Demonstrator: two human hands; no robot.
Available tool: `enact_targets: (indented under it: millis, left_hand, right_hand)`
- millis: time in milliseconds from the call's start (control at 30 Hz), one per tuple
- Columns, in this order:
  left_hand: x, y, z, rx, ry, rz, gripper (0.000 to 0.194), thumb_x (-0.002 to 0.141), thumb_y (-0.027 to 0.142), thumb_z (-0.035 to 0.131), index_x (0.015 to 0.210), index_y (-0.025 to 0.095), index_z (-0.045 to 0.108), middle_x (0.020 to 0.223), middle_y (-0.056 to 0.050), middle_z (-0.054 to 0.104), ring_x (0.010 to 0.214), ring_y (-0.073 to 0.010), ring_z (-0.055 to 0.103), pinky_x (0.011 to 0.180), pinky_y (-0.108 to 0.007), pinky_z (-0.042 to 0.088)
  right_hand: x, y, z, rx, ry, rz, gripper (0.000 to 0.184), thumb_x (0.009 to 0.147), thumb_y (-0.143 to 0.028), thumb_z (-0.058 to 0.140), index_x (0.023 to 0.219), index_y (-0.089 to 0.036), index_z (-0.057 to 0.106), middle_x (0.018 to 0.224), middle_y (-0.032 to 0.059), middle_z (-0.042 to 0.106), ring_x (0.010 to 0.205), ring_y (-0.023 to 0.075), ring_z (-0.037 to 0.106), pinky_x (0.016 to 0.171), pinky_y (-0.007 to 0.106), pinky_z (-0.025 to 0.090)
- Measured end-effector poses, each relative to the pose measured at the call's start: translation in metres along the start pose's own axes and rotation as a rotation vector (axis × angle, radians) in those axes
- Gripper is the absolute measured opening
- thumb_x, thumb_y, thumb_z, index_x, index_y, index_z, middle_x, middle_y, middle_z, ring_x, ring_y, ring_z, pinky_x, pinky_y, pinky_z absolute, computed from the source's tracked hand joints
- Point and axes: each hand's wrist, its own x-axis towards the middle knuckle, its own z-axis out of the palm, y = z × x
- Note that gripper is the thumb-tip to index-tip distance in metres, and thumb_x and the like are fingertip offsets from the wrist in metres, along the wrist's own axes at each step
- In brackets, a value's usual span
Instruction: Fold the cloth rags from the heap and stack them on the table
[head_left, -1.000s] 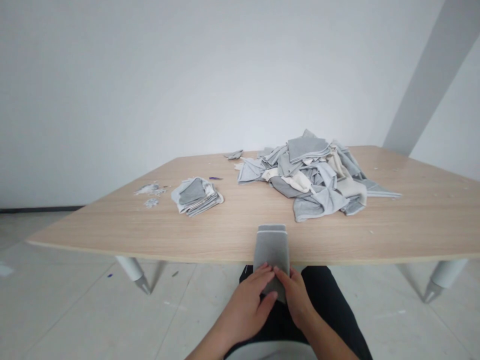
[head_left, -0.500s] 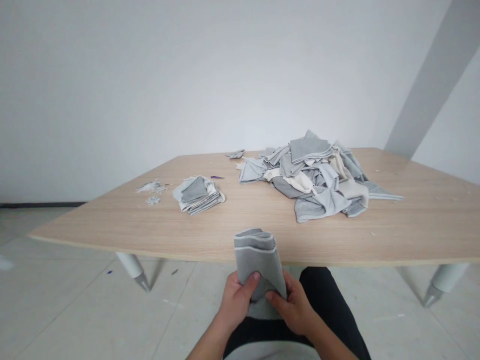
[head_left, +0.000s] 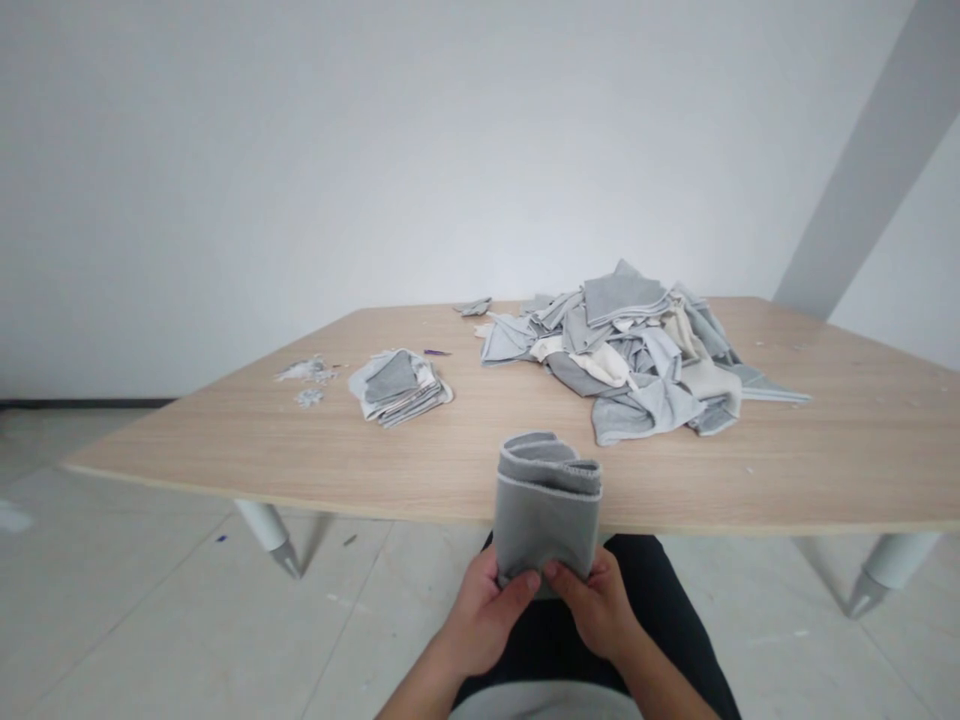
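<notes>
Between my two hands a folded grey cloth (head_left: pixel 549 520) with pale stitched edges stands upright over the table's front edge. My left hand (head_left: pixel 491 610) is closed on its lower left corner, thumb on the near face. On the lower right, my right hand (head_left: pixel 596 605) pinches it the same way, the thumb tips close together. Fingers behind the cloth are hidden. Farther left on the table lies a small stack of folded cloths (head_left: pixel 397 385). Back right is a loose heap of grey and cream cloths (head_left: pixel 637 350).
White scraps (head_left: pixel 306 370) lie on the left of the wooden table (head_left: pixel 300 460). A thin purple item (head_left: pixel 437 352) rests behind the stack. One small grey cloth (head_left: pixel 474 307) sits at the back edge. Table legs (head_left: pixel 270 535) stand below, and a wall rises behind.
The cloth has moved up and to the right and now stands straighter. Both hands have shifted to its lower corners, with the thumbs nearer each other.
</notes>
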Motion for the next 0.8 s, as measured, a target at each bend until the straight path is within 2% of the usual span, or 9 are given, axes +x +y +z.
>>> enact_targets:
  millis: [167, 233, 333, 400, 467, 533, 667, 800]
  left_hand:
    - [-0.004, 0.004, -0.003, 0.176, 0.110, 0.032, 0.029, 0.087, 0.039, 0.052, 0.090, 0.016, 0.070, 0.084, -0.004, 0.070, 0.083, -0.0215, 0.062, 0.081, -0.031, 0.049]
    - [-0.006, 0.009, -0.006, 0.237, 0.057, 0.043, 0.028, 0.088, 0.038, 0.050, 0.089, 0.017, 0.070, 0.083, -0.004, 0.070, 0.082, -0.0214, 0.062, 0.079, -0.030, 0.049]
    - [-0.009, 0.013, -0.005, 0.323, -0.055, 0.060, 0.028, 0.088, 0.038, 0.049, 0.088, 0.018, 0.069, 0.079, -0.004, 0.068, 0.078, -0.0207, 0.061, 0.073, -0.029, 0.049]
    - [-0.012, 0.010, -0.003, 0.350, -0.077, 0.062, 0.028, 0.087, 0.037, 0.049, 0.089, 0.018, 0.069, 0.078, -0.004, 0.067, 0.075, -0.0198, 0.059, 0.070, -0.028, 0.049]
    - [-0.015, 0.004, 0.001, 0.347, -0.048, 0.058, 0.027, 0.088, 0.036, 0.048, 0.091, 0.018, 0.067, 0.078, -0.004, 0.065, 0.074, -0.0188, 0.057, 0.070, -0.027, 0.048]
    - [-0.018, -0.004, 0.004, 0.334, 0.008, 0.062, 0.027, 0.087, 0.035, 0.047, 0.095, 0.018, 0.067, 0.078, -0.003, 0.064, 0.073, -0.0182, 0.056, 0.072, -0.028, 0.048]
    - [-0.022, -0.013, 0.006, 0.288, 0.086, 0.065, 0.027, 0.085, 0.035, 0.047, 0.093, 0.019, 0.067, 0.075, -0.003, 0.062, 0.070, -0.0180, 0.054, 0.072, -0.029, 0.048]
    - [-0.022, -0.012, 0.002, 0.221, 0.148, 0.031, 0.026, 0.085, 0.034, 0.047, 0.092, 0.019, 0.067, 0.073, -0.002, 0.060, 0.070, -0.0180, 0.054, 0.069, -0.028, 0.048]
  right_hand:
    - [0.004, -0.013, -0.001, -0.072, -0.002, -0.048, 0.032, 0.073, -0.042, 0.070, 0.096, -0.020, 0.072, 0.087, 0.0052, 0.070, 0.084, 0.0235, 0.062, 0.080, 0.035, 0.050]
    - [0.005, -0.019, -0.004, -0.020, -0.024, -0.043, 0.036, 0.071, -0.042, 0.073, 0.099, -0.020, 0.071, 0.090, 0.0062, 0.071, 0.085, 0.0241, 0.063, 0.079, 0.036, 0.050]
    - [0.008, -0.032, -0.010, 0.033, -0.036, -0.076, 0.032, 0.072, -0.042, 0.073, 0.094, -0.019, 0.072, 0.089, 0.0068, 0.071, 0.083, 0.0236, 0.064, 0.081, 0.037, 0.050]
    - [0.010, -0.040, -0.011, 0.007, 0.052, -0.107, 0.027, 0.075, -0.041, 0.071, 0.091, -0.019, 0.073, 0.087, 0.0063, 0.071, 0.082, 0.0227, 0.064, 0.082, 0.037, 0.050]
    - [0.010, -0.047, -0.011, -0.030, 0.184, -0.137, 0.025, 0.077, -0.041, 0.068, 0.089, -0.020, 0.074, 0.086, 0.0057, 0.072, 0.081, 0.0225, 0.064, 0.080, 0.036, 0.051]
    - [0.010, -0.050, -0.009, -0.075, 0.258, -0.175, 0.023, 0.078, -0.041, 0.067, 0.088, -0.021, 0.075, 0.087, 0.0055, 0.072, 0.083, 0.0235, 0.065, 0.079, 0.036, 0.051]
    - [0.005, -0.048, -0.005, -0.136, 0.275, -0.258, 0.018, 0.081, -0.037, 0.065, 0.090, -0.026, 0.075, 0.088, 0.0039, 0.072, 0.084, 0.0234, 0.065, 0.078, 0.034, 0.052]
    - [0.004, -0.044, -0.005, -0.142, 0.317, -0.274, 0.016, 0.082, -0.036, 0.064, 0.090, -0.028, 0.075, 0.084, 0.0023, 0.073, 0.080, 0.0222, 0.066, 0.075, 0.033, 0.052]
